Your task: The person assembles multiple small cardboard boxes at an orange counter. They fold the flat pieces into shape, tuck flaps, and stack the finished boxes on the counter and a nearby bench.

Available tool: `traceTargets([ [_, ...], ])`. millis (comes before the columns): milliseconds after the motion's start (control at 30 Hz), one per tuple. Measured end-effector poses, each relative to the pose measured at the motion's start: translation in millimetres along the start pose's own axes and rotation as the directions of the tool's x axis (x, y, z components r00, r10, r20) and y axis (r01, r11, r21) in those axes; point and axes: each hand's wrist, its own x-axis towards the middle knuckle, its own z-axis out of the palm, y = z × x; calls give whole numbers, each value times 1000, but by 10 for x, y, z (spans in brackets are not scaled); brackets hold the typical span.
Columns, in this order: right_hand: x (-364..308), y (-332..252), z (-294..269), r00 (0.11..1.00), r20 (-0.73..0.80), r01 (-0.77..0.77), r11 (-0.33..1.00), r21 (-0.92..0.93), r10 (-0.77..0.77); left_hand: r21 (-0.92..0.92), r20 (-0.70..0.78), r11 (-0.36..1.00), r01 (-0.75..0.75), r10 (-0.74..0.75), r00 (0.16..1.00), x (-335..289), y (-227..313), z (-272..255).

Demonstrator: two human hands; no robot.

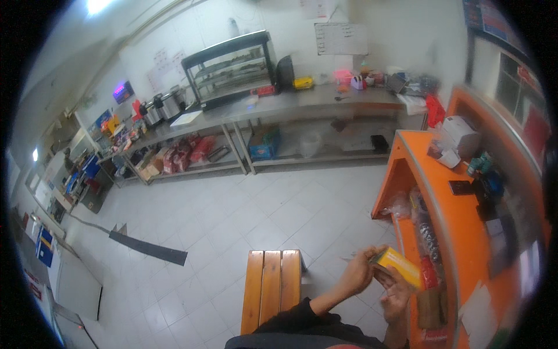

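A yellow cardboard box (403, 266) is held in front of me, tilted, beside the open side of the orange counter. My right hand (396, 295) grips it from below, with the fingers wrapped against its near side. At the box's darker left end, my left hand (359, 272) is closed, its fingertips on the edge there. What lies inside the box cannot be seen.
The orange counter (407, 142) curves along my right, with a white printer (460, 136) on top and packed shelves below. A wooden bench (272, 285) stands at my left. Across the tiled floor runs a steel table (302, 104) bearing a glass display warmer (229, 67).
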Motion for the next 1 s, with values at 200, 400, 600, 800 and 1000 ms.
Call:
traceTargets([
  [200,-275,-71,-178,917,-95,202,655,-728,-388,-225,-201,972,-69,23,979,50,-143,-32],
  [400,-77,209,-221,852,-387,-10,728,-686,-353,-94,-13,934,-344,344,939,6,-46,389],
  [600,-82,234,-345,857,-426,-170,622,-764,-289,-22,-68,930,-368,366,928,-90,148,482],
  [800,-119,169,-294,915,-277,-68,566,-822,-292,-144,112,955,-259,276,955,-106,185,417],
  [1000,-149,38,-106,973,-223,-217,553,-805,56,-441,13,878,-186,213,977,-26,276,477],
])
